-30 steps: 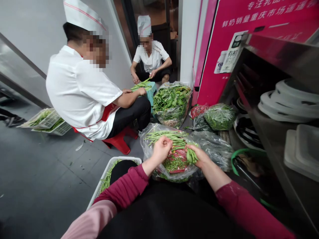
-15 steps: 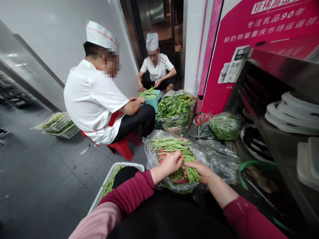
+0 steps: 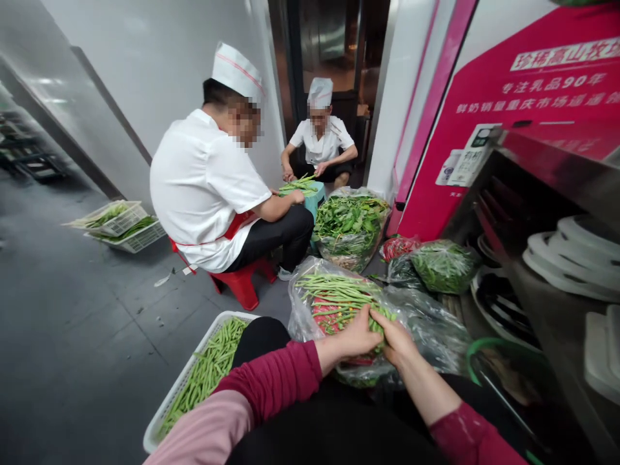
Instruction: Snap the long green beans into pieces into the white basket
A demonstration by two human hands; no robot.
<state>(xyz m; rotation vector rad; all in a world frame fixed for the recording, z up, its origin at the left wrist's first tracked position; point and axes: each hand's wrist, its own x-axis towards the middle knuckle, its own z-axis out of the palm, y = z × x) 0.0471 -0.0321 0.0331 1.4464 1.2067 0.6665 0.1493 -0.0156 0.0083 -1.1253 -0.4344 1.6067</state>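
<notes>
Long green beans lie in an open clear plastic bag in front of me, with a red item showing beneath them. Over the bag's near right side, my left hand is closed, its fingers pressed near those of the other hand. My right hand is closed around green beans, which show partly between and behind the hands. The fingertips of both hands nearly meet. At my lower left, a white basket holds many short bean pieces.
Ahead sit two people in white, around a light-blue stool with beans on it. A large bag of leafy greens stands beyond my bag. Metal shelving with pale lids is on the right, and white baskets at left.
The view has shifted left, showing more of the white basket. My left hand has come closer against my right, and the bean bundle is now more hidden.
</notes>
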